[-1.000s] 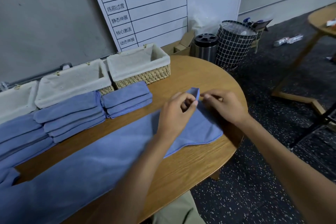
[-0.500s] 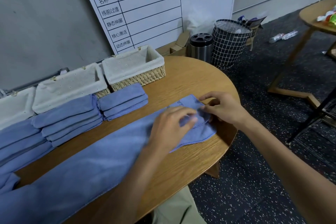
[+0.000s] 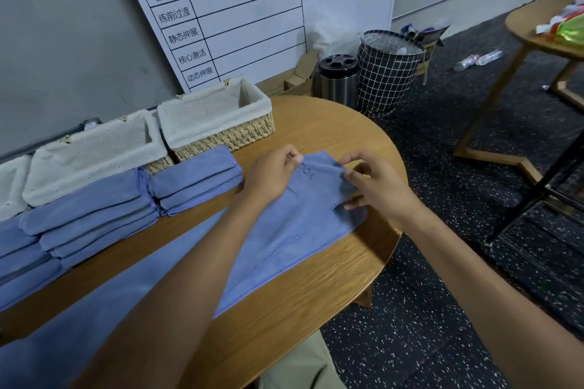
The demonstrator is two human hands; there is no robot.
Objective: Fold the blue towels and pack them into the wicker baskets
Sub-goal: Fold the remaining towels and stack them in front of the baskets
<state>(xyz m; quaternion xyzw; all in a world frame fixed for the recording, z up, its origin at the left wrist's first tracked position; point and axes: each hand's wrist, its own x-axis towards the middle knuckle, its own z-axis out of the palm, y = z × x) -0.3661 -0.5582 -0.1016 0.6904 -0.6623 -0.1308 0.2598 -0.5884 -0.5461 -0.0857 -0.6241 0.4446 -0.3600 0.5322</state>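
Change: since half a second ago, both hands have spread apart along the towel's far edge; the end fold now lies wider.
Towel (image 3: 284, 240): long blue strip lying across the table (image 3: 331, 278), far end doubled over.
Left hand (image 3: 271, 174): fingers pinch the folded edge.
Right hand (image 3: 376, 186): fingers pinch the right corner.
Baskets: nearest wicker basket (image 3: 218, 117) and its neighbour (image 3: 94, 151) hold only cloth lining.
Folded towels (image 3: 192, 180): stacked on the table before the baskets.
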